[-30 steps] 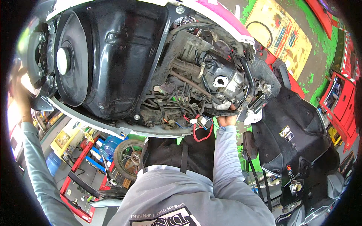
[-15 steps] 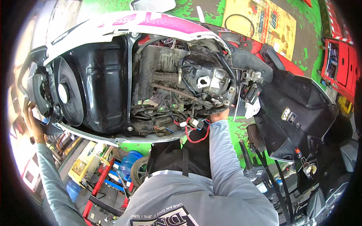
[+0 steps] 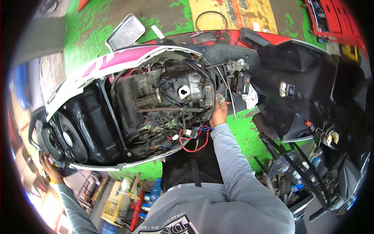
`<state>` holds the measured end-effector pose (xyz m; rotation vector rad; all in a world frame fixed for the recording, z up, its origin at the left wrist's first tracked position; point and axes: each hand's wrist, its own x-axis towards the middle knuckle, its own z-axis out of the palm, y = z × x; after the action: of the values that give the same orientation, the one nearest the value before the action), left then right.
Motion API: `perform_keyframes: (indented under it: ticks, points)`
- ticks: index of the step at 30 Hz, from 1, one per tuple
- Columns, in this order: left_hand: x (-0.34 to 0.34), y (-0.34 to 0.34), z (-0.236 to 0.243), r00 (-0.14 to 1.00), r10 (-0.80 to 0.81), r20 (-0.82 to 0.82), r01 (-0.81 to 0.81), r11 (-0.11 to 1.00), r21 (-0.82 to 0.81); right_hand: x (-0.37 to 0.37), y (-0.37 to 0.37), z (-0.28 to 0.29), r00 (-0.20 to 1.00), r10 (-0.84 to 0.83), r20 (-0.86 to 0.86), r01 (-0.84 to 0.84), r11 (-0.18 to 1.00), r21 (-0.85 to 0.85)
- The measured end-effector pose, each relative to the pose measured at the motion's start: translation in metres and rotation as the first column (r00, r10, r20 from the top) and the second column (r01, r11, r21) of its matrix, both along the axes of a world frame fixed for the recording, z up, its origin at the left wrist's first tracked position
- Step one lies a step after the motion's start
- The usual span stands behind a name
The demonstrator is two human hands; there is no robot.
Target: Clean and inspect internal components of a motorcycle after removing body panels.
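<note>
A partly stripped scooter (image 3: 117, 163) lies across the view with its seat area open. A black storage bucket (image 3: 95, 117) fills its left part, and the bare engine (image 3: 196, 91) shows a pale gasket-shaped opening (image 3: 183, 92). At the tail on the far left, my left hand (image 3: 51, 169) is closed on the edge of the scooter's tail; its fingertips are partly hidden. My right hand (image 3: 219, 114) is closed beside the black frame tube, with a small greyish piece at its fingertips. Red and blue wires (image 3: 194, 150) with connectors hang just left of that wrist.
Right of the engine, a carburettor-like part (image 3: 237, 65), long metal tools (image 3: 228, 87) and a white cloth (image 3: 251, 98) lie on the footboard. Beyond are a metal tray (image 3: 125, 33), a belt (image 3: 211, 20) on yellow cardboard and a red tool cabinet (image 3: 339, 19). Clutter stands behind me.
The view has swung, bringing the scooter lower and left. My right hand has come up from under the frame, and a greyish piece now shows at its fingers. My left hand stays at the tail.
</note>
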<state>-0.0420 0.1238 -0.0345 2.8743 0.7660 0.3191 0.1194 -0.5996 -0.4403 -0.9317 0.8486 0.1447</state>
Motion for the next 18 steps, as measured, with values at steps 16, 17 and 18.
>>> perform_keyframes:
  ticks: [16,17,18]
  points:
    - [0.014,-0.018,0.0,0.985,0.122,0.124,-0.099,0.978,-0.182,0.002,-0.007,-0.009,0.938,-0.311,-0.154,0.338,0.717,0.61]
    - [0.015,-0.019,0.0,0.987,0.111,0.118,-0.089,0.98,-0.176,0.0,-0.008,-0.012,0.933,-0.316,-0.172,0.354,0.727,0.588]
    - [0.016,-0.019,0.001,0.981,0.155,0.121,-0.126,0.968,-0.218,-0.005,-0.01,-0.013,0.939,-0.32,-0.13,0.326,0.7,0.635]
